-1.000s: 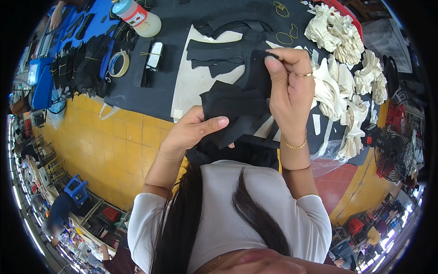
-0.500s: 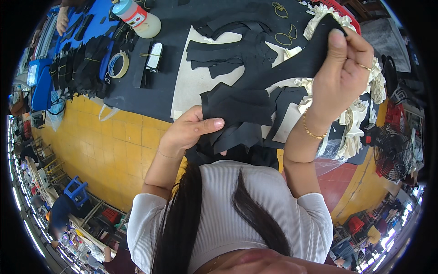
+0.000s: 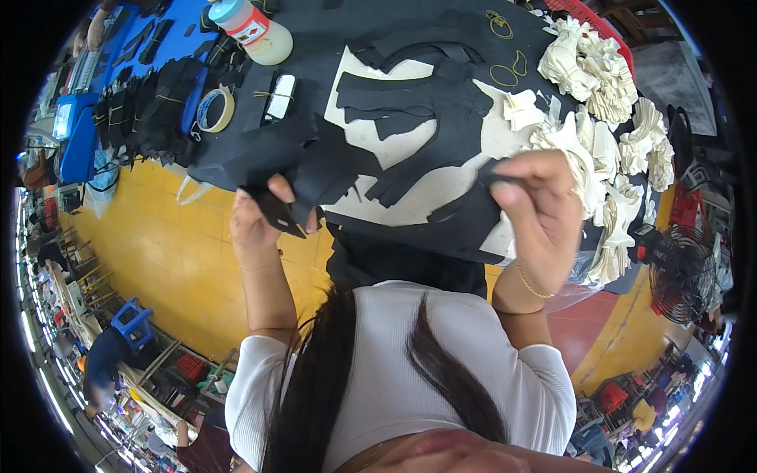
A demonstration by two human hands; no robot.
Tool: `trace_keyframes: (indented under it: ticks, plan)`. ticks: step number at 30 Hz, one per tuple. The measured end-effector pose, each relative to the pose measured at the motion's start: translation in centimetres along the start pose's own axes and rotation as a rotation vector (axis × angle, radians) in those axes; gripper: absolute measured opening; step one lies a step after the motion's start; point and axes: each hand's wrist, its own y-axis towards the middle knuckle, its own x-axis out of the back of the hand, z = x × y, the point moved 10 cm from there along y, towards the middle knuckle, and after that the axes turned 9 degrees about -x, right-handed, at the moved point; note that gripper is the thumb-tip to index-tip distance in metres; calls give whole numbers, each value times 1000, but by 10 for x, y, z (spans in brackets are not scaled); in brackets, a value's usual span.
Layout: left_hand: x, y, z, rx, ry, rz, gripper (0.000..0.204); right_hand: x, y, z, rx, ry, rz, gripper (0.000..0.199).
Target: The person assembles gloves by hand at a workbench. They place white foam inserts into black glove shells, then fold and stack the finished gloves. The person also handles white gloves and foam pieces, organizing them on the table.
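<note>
My left hand (image 3: 254, 222) is closed on a loose bunch of black fabric pieces (image 3: 319, 162), held over the table's near edge and fanning out to the right. Thumb and finger of my right hand (image 3: 540, 213) pinch the end of a black fabric strip (image 3: 471, 199) at the near right of the table. Between the hands, more cut black fabric pieces (image 3: 441, 102) lie overlapping on a flat off-white sheet (image 3: 371, 209). Gathered cream fabric bundles (image 3: 587, 67) sit just beyond and beside my right hand.
At the back left stand a bottle (image 3: 260, 35) with a blue top, a tape roll (image 3: 217, 109) and a banded white packet (image 3: 280, 96). Tied black bundles (image 3: 162, 102) lie farther left. Rubber bands (image 3: 509, 71) rest at the back. A black fan (image 3: 682, 272) stands at right.
My left hand has moved left with the black pieces and turned. My right hand has come down and nearer, from a raised, stretched strip to one low over the table.
</note>
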Motion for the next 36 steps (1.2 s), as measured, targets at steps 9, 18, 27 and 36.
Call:
trace_keyframes:
  ticks: [9,18,27,36]
  plan:
    - [-16,-7,1,0,86,80,46,-18,39,-55,123,-520,-135,44]
    - [-31,-7,31,322,411,83,24,-42,12,-65,-94,-207,225,22]
    - [-63,-1,37,292,567,181,31,100,-5,-87,-236,-949,-114,30]
    - [-90,1,55,224,904,532,42,-28,-10,-31,151,-361,224,104]
